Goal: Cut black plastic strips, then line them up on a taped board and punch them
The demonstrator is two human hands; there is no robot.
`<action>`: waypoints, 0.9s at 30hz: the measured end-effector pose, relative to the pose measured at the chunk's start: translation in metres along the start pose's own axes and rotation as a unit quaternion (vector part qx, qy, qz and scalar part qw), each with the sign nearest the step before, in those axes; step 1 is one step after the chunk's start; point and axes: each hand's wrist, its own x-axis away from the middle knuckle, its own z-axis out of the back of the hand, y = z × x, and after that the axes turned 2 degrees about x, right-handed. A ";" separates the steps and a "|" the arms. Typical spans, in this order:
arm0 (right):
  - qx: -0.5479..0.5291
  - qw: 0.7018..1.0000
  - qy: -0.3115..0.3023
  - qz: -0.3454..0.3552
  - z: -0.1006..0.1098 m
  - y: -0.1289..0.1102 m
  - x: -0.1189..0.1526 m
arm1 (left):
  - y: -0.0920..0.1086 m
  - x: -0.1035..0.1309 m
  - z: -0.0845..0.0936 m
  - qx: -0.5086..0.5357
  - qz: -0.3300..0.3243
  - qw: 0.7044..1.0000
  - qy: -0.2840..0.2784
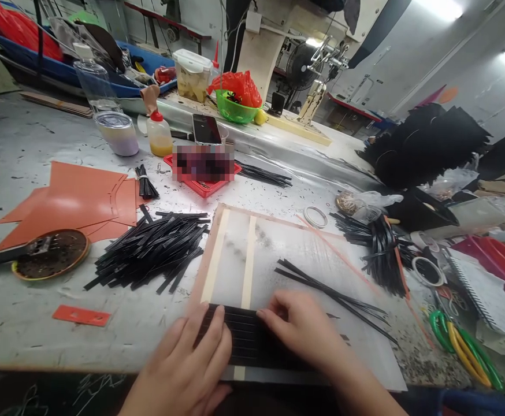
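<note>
Several black strips (244, 338) lie side by side in a row across a translucent board (278, 248) with two cream tape bands. My left hand (192, 352) rests on the left ends of these strips, its fingers stretched out and fingertips at the top edge. My right hand (302, 326) is closed, thumb and index finger pinched at the upper edge of the row, on a black strip mostly hidden by the fingers. Loose long black strips (330, 292) lie on the board just beyond my right hand. A heap of short black strips (152, 248) sits left of the board.
Left stand a glue dish with a brush (53, 254), orange sheets (88, 196) and a red piece (81, 315). A squeeze bottle (160, 136) and a red tray (204, 188) are behind. To the right are a strip bundle (382, 254), tape roll (315, 217) and scissors (469, 352).
</note>
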 end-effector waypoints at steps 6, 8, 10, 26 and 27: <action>0.098 0.994 0.037 0.012 0.003 0.004 0.008 | 0.008 -0.021 -0.005 0.014 -0.096 0.995 -0.029; 0.139 0.990 0.038 0.003 0.011 0.017 0.015 | 0.009 -0.023 -0.007 0.008 -0.091 0.995 -0.044; 0.157 0.986 0.046 -0.020 0.020 0.033 0.022 | 0.010 -0.023 -0.007 0.007 -0.087 0.995 -0.042; -0.046 0.996 0.027 0.074 0.022 0.023 -0.012 | 0.000 0.007 -0.002 0.014 -0.045 0.991 0.124; -0.077 0.994 -0.005 0.082 0.021 0.011 -0.013 | 0.000 0.008 -0.002 0.009 -0.035 0.992 0.121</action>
